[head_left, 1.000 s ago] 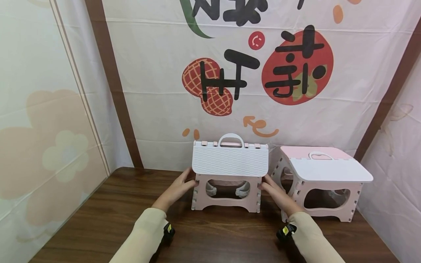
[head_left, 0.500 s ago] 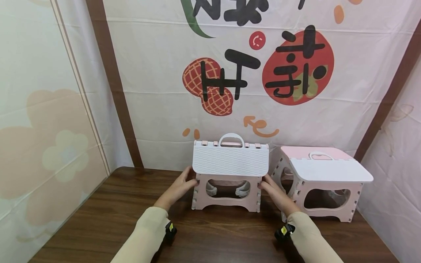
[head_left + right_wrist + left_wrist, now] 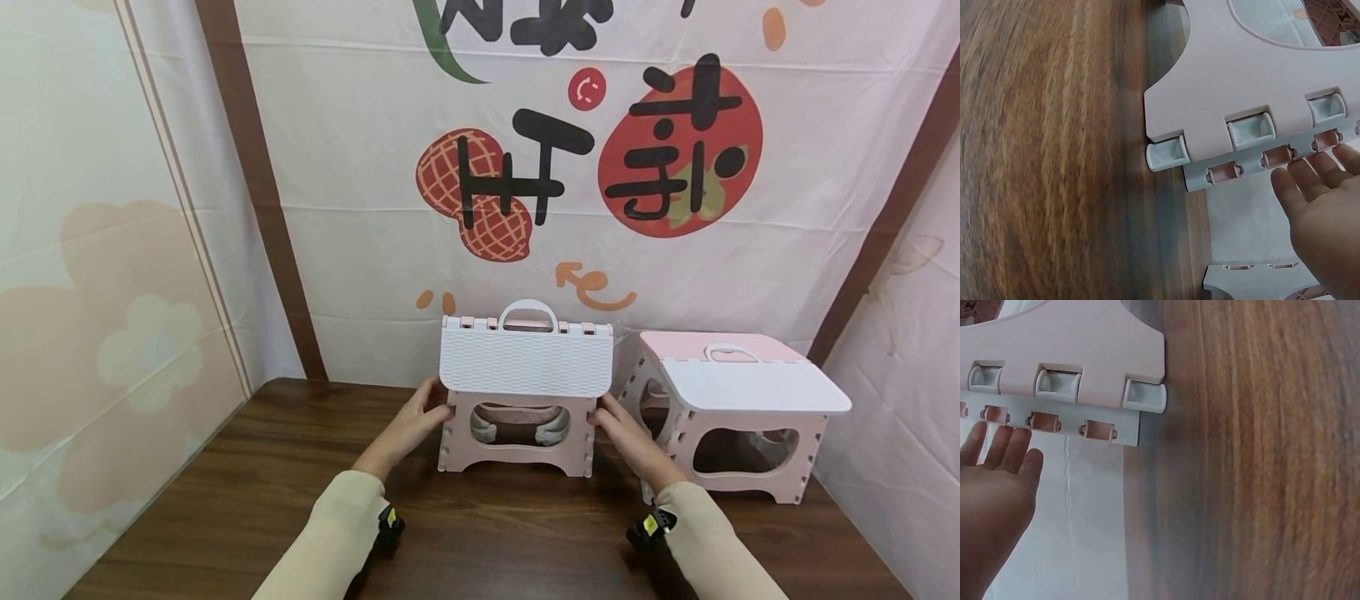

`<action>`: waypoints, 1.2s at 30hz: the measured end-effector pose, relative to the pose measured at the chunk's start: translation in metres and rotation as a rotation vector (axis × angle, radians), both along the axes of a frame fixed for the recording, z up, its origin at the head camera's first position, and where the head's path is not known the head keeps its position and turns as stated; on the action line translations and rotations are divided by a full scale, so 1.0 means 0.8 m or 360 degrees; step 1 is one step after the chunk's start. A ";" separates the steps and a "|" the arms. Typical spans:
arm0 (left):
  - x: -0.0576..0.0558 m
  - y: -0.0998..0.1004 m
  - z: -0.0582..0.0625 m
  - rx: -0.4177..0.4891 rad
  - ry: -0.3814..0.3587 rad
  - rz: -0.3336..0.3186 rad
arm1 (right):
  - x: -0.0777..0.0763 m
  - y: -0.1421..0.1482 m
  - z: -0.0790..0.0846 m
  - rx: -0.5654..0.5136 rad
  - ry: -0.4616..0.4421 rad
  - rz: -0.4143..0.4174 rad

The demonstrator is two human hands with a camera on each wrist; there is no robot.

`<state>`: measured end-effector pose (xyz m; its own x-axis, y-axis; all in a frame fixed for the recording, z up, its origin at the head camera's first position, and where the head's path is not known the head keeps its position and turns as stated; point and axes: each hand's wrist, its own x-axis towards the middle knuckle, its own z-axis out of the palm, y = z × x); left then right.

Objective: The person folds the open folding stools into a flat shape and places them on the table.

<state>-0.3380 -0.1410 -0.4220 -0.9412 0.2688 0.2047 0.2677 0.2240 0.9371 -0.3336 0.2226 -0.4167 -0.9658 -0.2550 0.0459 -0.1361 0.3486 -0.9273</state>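
Observation:
A pink and white folding stool (image 3: 517,442) stands at the back of the brown table, its white half-top (image 3: 527,358) sloping down toward me and its carry handle upright. My left hand (image 3: 408,427) holds its left side, thumb at the front edge and fingers farther back. The right hand (image 3: 633,437) grips the other side in the same way. In the left wrist view, fingertips of the left hand (image 3: 994,487) touch the hinged side panel. Fingertips of the right hand (image 3: 1332,206) meet the opposite panel in the right wrist view. Both thumbs are hidden in the wrist views.
A second pink and white folding stool (image 3: 750,442) stands unfolded with a flat top, just right of my right forearm. Behind the table (image 3: 517,542) hangs a printed white cloth (image 3: 360,250). More cloth hangs at the left and right sides.
The held stool has shifted very slightly back or up, with both hands staying on its sides. The whole head view has also tilted down a little.

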 end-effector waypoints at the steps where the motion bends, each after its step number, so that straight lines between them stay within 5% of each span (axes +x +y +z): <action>1: 0.000 0.000 0.001 -0.0004 0.0005 0.0004 | 0.000 0.000 0.000 0.0016 -0.0004 -0.0005; 13: -0.001 0.007 0.007 -0.0110 -0.0006 0.0132 | -0.001 0.002 -0.002 -0.0027 0.0022 0.0047; 36: 0.003 0.005 0.010 -0.0086 -0.0061 0.0097 | 0.003 0.001 0.001 0.0066 0.0121 0.0024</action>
